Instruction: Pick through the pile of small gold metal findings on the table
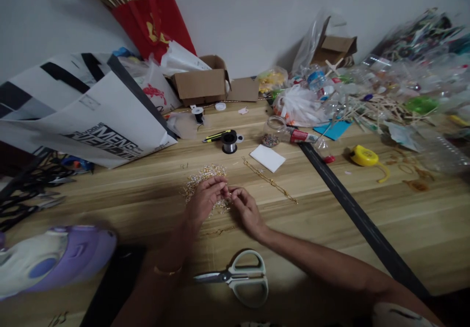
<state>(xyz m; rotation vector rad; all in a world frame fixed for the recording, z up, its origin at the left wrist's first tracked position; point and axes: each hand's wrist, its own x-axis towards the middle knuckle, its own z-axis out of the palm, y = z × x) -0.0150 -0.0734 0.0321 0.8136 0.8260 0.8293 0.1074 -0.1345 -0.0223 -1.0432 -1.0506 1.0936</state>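
My left hand (203, 200) and my right hand (246, 208) meet at the middle of the wooden table (110, 190), fingertips pinched together over a loose pile of small gold and clear beads and chain bits (205, 175). What the fingers pinch is too small to name. A thin gold chain (270, 181) lies stretched out just right of my hands. A short gold piece (219, 230) rests on the wood below them. A gold bangle sits on my left wrist.
Pale-handled scissors (240, 277) lie near the front edge. A wire spool (229, 142), yellow-black cutter (215, 136), white card (268, 158), bead jar (272, 132), yellow tape measure (363, 156) and a black strip (352, 204) lie beyond. Bags and boxes crowd the back; pliers (44, 202) lie left.
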